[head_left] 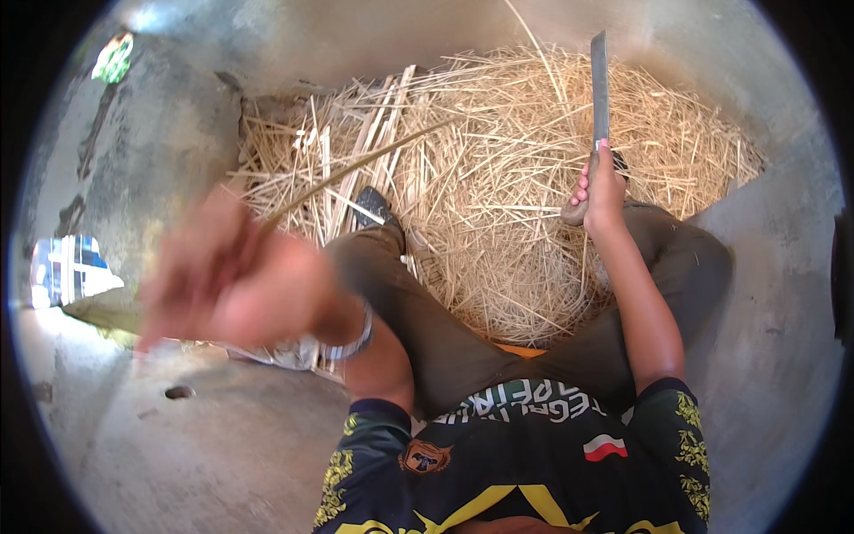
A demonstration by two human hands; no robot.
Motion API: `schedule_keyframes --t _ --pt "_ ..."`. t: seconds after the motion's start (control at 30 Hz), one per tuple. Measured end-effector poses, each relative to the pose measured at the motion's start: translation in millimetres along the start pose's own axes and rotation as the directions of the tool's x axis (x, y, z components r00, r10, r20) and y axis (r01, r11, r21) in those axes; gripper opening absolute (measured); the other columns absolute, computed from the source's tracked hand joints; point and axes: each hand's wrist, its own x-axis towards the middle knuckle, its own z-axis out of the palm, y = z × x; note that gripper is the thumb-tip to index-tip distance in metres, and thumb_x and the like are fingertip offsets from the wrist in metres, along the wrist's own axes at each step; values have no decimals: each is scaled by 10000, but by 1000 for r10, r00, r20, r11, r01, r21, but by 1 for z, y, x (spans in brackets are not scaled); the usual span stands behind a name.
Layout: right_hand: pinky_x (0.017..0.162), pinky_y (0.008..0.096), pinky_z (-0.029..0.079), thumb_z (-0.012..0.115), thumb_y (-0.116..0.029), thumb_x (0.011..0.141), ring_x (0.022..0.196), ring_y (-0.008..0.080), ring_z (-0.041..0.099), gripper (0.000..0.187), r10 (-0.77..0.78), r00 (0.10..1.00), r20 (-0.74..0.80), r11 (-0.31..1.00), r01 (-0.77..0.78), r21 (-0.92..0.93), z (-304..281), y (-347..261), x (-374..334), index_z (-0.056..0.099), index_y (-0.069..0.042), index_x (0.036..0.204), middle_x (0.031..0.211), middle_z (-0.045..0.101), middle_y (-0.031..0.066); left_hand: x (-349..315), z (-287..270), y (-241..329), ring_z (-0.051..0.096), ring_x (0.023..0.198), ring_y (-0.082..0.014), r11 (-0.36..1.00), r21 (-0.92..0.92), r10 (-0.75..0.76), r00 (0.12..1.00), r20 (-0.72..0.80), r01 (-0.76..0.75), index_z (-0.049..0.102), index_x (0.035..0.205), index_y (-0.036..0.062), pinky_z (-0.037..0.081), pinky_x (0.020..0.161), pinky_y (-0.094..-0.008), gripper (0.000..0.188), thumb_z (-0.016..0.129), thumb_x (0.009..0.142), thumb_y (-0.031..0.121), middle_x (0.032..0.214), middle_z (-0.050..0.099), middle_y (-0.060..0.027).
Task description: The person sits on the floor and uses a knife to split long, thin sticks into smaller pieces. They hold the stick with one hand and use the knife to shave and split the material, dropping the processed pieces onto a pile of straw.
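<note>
Sitting on a bare concrete floor (pixel 205 445) with legs stretched out, the person works over a heap of pale straw (pixel 498 178) that spreads across the far middle of the scene. The right hand (pixel 603 189) is clenched around the wooden handle of a long knife (pixel 600 84); the grey blade stands nearly upright, rising out of the top of the fist toward the far side, while the butt of the handle pokes out just below the fingers. That fist rests over the right knee, at the near right edge of the heap.

The left hand (pixel 233 278) is raised close to the camera on the near left and badly blurred. It looks closed on the near end of a thin strip of cane (pixel 356 167), though the blur keeps me from telling just how the fingers sit. The strip runs out of the top of the hand and slants up to the far right, crossing above the straw, its far end well apart from the blade. A metal bracelet (pixel 354 338) circles the left wrist.

A dark shoe (pixel 375 206) shows at the end of the left leg, lying among the stalks. Flatter, wider split strips (pixel 374 133) lie in a bundle on the far left part of the heap, just beyond the shoe.
</note>
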Motion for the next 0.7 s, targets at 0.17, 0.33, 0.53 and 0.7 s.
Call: schedule_keyframes --t 0.17,0.33,0.53,0.7 --pt "410 300 375 570 -571 976 429 114 410 530 40 997 72 998 -37 -40 -2 -1 -4 478 -103 746 567 425 -3 -39 24 -102 645 844 -176 681 650 -522 846 107 337 651 1112 41 534 757 -321 281 462 1077 245 956 689 -106" --pt "440 318 359 515 -606 983 438 125 378 527 162 981 102 984 -169 63 -1 -2 5 410 -132 779 584 392 -9 -50 87 -124 661 732 -253 519 686 -425 542 725 -511 653 1083 20 506 702 -411 234 628 908 173 783 672 -103" --pt "614 314 491 541 -521 1002 658 114 516 520 -113 957 267 947 22 321 -23 12 16 567 -16 1124 797 507 32 -157 143 -42 620 721 -291 443 300 -350 145 925 -845 673 999 -38 455 805 -444 287 620 828 186 746 647 -121" --pt "604 281 471 530 -504 1013 637 104 485 430 12 932 363 953 -121 279 -40 -8 -21 524 -75 1003 760 469 18 -185 161 -5 574 707 -278 402 206 -455 0 890 -892 661 894 -84 415 922 -519 265 541 853 148 747 607 -152"
